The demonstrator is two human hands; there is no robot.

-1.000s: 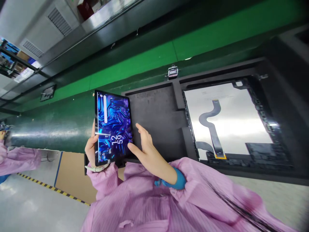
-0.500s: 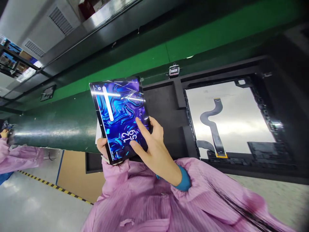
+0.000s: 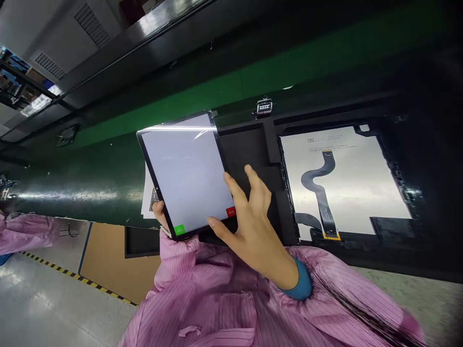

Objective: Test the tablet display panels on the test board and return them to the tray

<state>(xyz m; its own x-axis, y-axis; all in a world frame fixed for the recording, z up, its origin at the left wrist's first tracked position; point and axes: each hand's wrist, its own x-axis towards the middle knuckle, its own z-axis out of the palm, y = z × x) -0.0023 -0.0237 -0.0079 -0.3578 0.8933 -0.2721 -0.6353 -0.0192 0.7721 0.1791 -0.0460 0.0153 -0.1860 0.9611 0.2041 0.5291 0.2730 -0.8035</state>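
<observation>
A tablet (image 3: 186, 168) with a lit, nearly white screen is tilted up in front of me, a green box in one lower corner and a red box in the other. My left hand (image 3: 159, 213) grips its lower left edge, thumb on the front and the other fingers hidden behind. At the tablet's lower right, my right hand (image 3: 255, 224) hovers with fingers spread, holding nothing. To the right lies a display panel (image 3: 347, 183), back side up, with a dark flex cable (image 3: 319, 185) curving across it. A white printed sheet (image 3: 147, 195) shows behind the tablet.
The panel sits in a black tray (image 3: 246, 149) on a green bench (image 3: 90, 188). A small metal-framed device (image 3: 264, 107) stands by the tray's far edge. Another person's pink sleeve (image 3: 29, 233) is at far left. A brown board (image 3: 104, 260) lies below the bench edge.
The tablet's screen went from a blue-purple wallpaper with a clock to plain white with green and red corner boxes. My right hand moved right, off the screen's middle, and its fingers spread.
</observation>
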